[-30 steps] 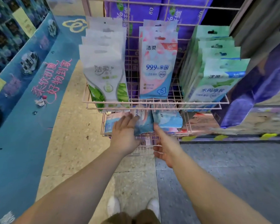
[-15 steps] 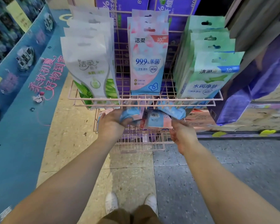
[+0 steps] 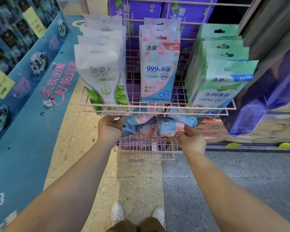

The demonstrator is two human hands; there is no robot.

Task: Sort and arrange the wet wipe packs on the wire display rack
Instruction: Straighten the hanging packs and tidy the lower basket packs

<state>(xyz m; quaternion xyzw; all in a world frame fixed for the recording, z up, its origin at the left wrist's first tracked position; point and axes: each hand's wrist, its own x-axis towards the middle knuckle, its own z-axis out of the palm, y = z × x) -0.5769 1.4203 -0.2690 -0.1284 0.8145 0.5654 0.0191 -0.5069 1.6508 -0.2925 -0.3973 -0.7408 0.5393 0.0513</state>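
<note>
Both hands have come in closer on the loose pink-and-blue packs (image 3: 159, 126) under the top shelf, bunching them together. The left hand (image 3: 110, 127) is curled round the left end of the bunch (its fingers are hidden behind the packs). The right hand (image 3: 191, 139) pinches the right end of one pack between thumb and fingers. These packs sit above the lower wire shelf (image 3: 146, 148) of the pink rack (image 3: 157, 108). Up on top hang three rows: white-and-green packs (image 3: 100, 76), pink packs (image 3: 160, 64) and green packs (image 3: 223, 81).
</note>
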